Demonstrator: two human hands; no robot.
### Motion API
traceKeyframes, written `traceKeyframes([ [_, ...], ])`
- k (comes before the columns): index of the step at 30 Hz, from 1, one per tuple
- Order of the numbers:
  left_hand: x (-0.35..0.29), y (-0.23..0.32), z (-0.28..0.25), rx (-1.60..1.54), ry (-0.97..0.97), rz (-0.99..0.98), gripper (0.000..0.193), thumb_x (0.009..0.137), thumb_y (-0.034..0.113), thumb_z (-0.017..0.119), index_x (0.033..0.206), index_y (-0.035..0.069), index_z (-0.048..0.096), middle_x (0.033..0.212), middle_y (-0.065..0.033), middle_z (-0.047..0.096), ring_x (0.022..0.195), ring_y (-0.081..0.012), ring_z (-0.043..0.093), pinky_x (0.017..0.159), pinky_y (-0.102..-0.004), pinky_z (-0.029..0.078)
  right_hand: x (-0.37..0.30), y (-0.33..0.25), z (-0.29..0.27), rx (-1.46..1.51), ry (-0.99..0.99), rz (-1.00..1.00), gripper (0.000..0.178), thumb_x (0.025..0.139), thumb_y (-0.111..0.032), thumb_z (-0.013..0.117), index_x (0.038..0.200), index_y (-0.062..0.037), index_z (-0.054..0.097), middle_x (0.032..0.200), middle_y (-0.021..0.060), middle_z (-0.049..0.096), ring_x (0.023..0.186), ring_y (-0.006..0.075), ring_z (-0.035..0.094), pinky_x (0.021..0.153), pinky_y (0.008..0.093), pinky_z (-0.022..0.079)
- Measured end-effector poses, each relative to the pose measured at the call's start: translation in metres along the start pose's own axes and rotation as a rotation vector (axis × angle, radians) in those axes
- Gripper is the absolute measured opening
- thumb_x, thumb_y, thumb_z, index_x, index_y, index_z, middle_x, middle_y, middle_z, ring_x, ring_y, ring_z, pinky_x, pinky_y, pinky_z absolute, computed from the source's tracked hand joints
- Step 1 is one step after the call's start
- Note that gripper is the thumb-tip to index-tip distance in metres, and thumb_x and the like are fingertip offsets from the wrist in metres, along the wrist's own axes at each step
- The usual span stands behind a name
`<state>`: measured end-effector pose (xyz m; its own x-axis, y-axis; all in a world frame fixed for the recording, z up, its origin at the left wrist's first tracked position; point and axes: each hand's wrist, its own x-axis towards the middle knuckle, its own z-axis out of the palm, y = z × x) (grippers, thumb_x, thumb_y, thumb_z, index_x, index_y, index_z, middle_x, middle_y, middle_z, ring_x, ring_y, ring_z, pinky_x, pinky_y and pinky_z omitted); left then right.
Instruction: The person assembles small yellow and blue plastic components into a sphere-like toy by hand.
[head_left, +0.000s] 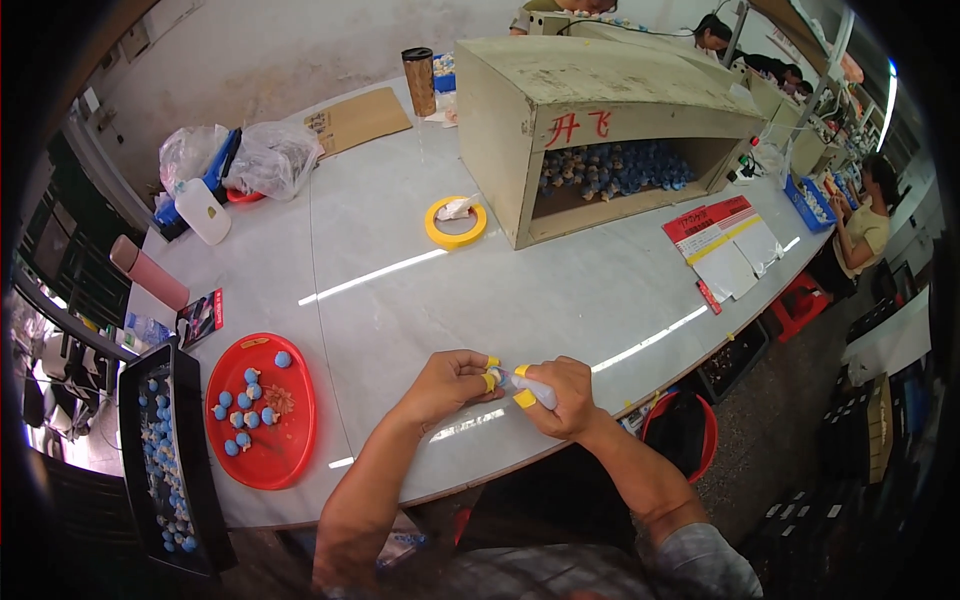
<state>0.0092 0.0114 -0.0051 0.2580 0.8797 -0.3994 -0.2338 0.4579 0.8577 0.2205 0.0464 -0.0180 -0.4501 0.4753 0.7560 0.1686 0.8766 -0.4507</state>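
My left hand [452,383] and my right hand [562,397] meet above the near edge of the table, with yellow tape around several fingertips. Pinched in my left fingers is a small blue and pale piece [502,377], mostly covered by them. My right hand is closed around a soft-looking whitish object [541,391], whose end points at the small piece; its exact kind is unclear. To the left lies a round red tray [304,400] with several small blue ball-shaped figures [252,392] and some tan bits.
A black tray [205,470] of similar figures stands at the far left. Beyond my hands are a yellow tape roll [433,235] and an open-fronted box [490,150] full of blue pieces. Printed cards [725,260] lie right; a red bucket [711,440] stands below the edge. Other people sit beyond.
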Motion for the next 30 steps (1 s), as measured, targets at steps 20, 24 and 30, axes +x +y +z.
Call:
traceKeyframes([
  [20,-0.0031,0.0053,0.0068,-0.020,0.070,0.005,0.030,0.091,0.004,0.061,0.116,-0.009,0.055,0.106,-0.0141,0.063,0.095,-0.0215,0.068,0.082,-0.0230,0.057,0.0011,-0.0071,0.0005,-0.097,0.019,-0.068,0.028,0.066,-0.010,0.074,0.089,-0.0018,0.062,0.064,0.0074,0.062,0.049,0.0215,0.057,0.046,0.0300,0.040],
  [24,-0.0037,0.0050,0.0061,0.010,0.072,0.020,0.029,0.091,0.005,0.061,0.115,-0.009,0.055,0.104,-0.0130,0.064,0.094,-0.0196,0.068,0.080,-0.0223,0.057,0.0000,-0.0078,0.0020,-0.107,0.007,-0.053,0.029,0.065,-0.011,0.075,0.089,-0.0020,0.062,0.066,0.0070,0.064,0.051,0.0209,0.060,0.047,0.0290,0.041],
  [30,-0.0030,0.0039,0.0060,-0.014,0.078,0.013,0.029,0.090,0.004,0.061,0.115,-0.008,0.055,0.103,-0.0123,0.065,0.092,-0.0176,0.068,0.080,-0.0220,0.057,-0.0021,-0.0079,0.0014,-0.125,-0.030,-0.060,0.029,0.065,-0.012,0.076,0.088,-0.0017,0.062,0.065,0.0072,0.063,0.051,0.0212,0.059,0.046,0.0288,0.041],
])
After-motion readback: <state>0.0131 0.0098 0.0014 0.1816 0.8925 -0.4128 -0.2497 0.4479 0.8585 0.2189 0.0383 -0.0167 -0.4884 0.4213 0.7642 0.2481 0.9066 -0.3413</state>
